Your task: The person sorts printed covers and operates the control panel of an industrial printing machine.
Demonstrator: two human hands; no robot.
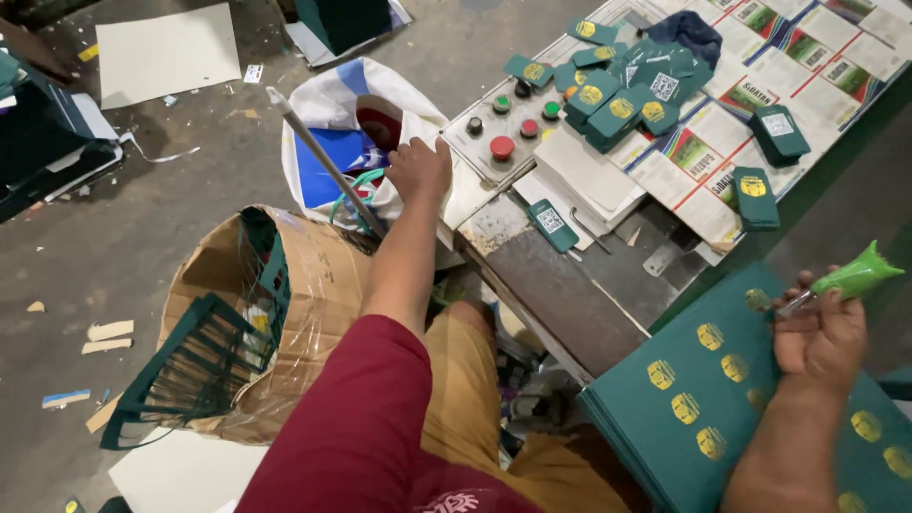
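Right hand [822,332] pinches a green tool [848,279]; left hand [418,169], fingers curled, reaches into a white sack [328,114].

Print workshop, machine button panel [503,128], scrap-strewn floor [142,237]

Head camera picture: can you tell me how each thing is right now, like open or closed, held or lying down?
Left hand: open, reaching to the white sack's rim.
Right hand: shut on the green tool.
Green tool: held above the green sheets.
White sack: open at the top.
Cardboard bin: open, green cut-out scrap sticking out.
Green sheets: stacked flat.
Green tags: heaped loosely on the newspaper.
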